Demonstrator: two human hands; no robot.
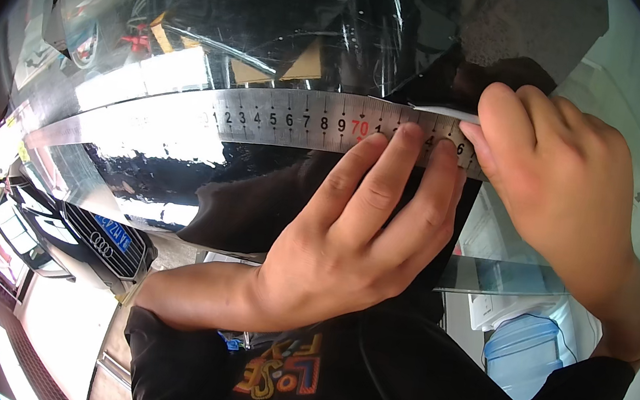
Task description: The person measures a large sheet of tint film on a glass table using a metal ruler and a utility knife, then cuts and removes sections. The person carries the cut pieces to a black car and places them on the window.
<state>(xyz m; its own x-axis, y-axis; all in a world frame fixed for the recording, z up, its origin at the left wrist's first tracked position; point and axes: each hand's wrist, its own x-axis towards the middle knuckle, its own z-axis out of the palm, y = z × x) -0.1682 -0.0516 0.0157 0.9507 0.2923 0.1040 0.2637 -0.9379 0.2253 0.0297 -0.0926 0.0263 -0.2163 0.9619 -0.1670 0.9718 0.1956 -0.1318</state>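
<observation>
Left hand (368, 234) lying open, fingers spread; I'm resting fingertips on steel ruler (298, 121). Ruler lying across glossy dark surface (257, 192), running leftward from beneath my fingers. Right hand (559, 169) gripping slim pointed tool (446, 113) between thumb and curled fingers, tip pointing left along ruler's upper edge. Dark car (111, 242) standing far left; blue water jug (521, 353) standing lower right.

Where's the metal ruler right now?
Head view, across the middle: the metal ruler lies on the glossy dark surface, left hand on it, right hand at its right end.
</observation>
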